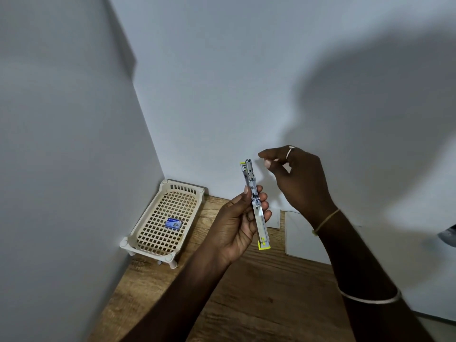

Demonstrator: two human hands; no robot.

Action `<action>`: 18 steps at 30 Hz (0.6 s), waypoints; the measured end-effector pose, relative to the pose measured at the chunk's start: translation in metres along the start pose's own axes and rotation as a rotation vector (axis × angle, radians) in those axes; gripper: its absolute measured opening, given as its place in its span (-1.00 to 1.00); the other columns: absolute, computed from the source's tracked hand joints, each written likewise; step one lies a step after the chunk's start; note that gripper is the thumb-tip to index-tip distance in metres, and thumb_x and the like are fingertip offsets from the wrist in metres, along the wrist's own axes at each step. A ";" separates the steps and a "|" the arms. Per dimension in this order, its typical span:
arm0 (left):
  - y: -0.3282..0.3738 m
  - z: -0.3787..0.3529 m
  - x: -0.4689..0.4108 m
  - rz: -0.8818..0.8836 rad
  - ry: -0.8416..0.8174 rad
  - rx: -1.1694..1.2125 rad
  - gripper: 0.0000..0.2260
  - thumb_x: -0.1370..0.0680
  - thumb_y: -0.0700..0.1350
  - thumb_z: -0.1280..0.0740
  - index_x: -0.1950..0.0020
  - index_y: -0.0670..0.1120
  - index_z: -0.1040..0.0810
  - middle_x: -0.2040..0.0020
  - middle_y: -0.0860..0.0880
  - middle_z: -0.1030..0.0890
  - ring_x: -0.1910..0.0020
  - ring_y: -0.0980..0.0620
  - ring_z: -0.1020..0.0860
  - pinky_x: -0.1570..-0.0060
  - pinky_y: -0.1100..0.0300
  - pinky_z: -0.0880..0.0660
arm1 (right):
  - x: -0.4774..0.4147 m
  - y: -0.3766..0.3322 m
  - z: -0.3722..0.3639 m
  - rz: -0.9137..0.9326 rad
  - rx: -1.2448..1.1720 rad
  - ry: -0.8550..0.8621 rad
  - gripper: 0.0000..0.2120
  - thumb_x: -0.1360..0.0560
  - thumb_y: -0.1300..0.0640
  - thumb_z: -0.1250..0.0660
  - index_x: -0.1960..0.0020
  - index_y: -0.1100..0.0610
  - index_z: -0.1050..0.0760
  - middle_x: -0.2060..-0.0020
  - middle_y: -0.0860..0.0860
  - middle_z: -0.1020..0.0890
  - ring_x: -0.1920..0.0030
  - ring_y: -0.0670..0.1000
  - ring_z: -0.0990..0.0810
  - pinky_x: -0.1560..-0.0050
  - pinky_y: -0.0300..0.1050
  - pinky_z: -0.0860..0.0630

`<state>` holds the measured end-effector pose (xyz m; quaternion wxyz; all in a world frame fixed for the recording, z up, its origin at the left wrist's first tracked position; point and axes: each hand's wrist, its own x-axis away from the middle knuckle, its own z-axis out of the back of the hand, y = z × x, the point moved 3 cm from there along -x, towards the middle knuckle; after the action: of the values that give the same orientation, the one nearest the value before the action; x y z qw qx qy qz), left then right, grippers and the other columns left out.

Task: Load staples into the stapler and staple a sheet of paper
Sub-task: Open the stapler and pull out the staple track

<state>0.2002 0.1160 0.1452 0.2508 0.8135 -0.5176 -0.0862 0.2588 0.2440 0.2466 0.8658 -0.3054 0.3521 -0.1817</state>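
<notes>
My left hand (238,227) holds the stapler (255,203) upright above the table, gripping its middle. The stapler is slim, silver metal with yellow plastic at both ends, and its metal magazine faces me. My right hand (294,176) hovers just right of the stapler's top end, thumb and forefinger pinched together; whether they hold staples is too small to tell. A small blue staple box (174,223) lies in the cream basket (148,239). White paper sheets (302,235) lie on the wooden table (259,292) under my right wrist.
The cream lattice basket stands on short legs in the left corner against the white walls. A wall runs close behind the table and another on the left. A dark object (447,234) shows at the right edge.
</notes>
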 end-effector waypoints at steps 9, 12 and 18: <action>0.000 -0.006 -0.002 -0.008 0.010 -0.041 -0.72 -0.58 -0.07 -0.35 -0.20 -0.22 -0.63 0.08 -0.10 -0.68 0.15 0.03 -0.68 0.12 0.13 -0.66 | 0.009 -0.015 0.000 0.227 0.225 -0.040 -0.80 -0.55 0.24 -0.42 -0.08 0.02 -0.72 0.05 0.03 -0.73 0.03 0.14 -0.70 0.03 0.19 -0.58; 0.001 -0.007 -0.002 -0.015 -0.003 -0.044 -0.73 -0.57 -0.07 -0.38 -0.17 -0.22 -0.65 0.10 -0.10 -0.68 0.17 0.04 -0.69 0.12 0.14 -0.66 | 0.007 -0.019 0.001 0.269 0.290 -0.015 -0.80 -0.54 0.25 -0.44 -0.08 0.03 -0.72 0.06 0.04 -0.73 0.06 0.17 -0.70 0.07 0.19 -0.58; 0.001 -0.008 0.001 -0.011 -0.025 -0.072 -0.73 -0.56 -0.05 -0.40 -0.16 -0.20 -0.67 0.11 -0.08 -0.67 0.17 0.05 -0.68 0.10 0.14 -0.66 | 0.007 -0.023 0.001 0.307 0.349 -0.014 -0.80 -0.50 0.27 -0.46 -0.04 0.03 -0.73 0.07 0.02 -0.74 0.08 0.18 -0.70 0.09 0.18 -0.56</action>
<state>0.2028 0.1175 0.1533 0.2728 0.8056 -0.5129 -0.1163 0.2620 0.2238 0.2591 0.9255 -0.0950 0.3516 -0.1040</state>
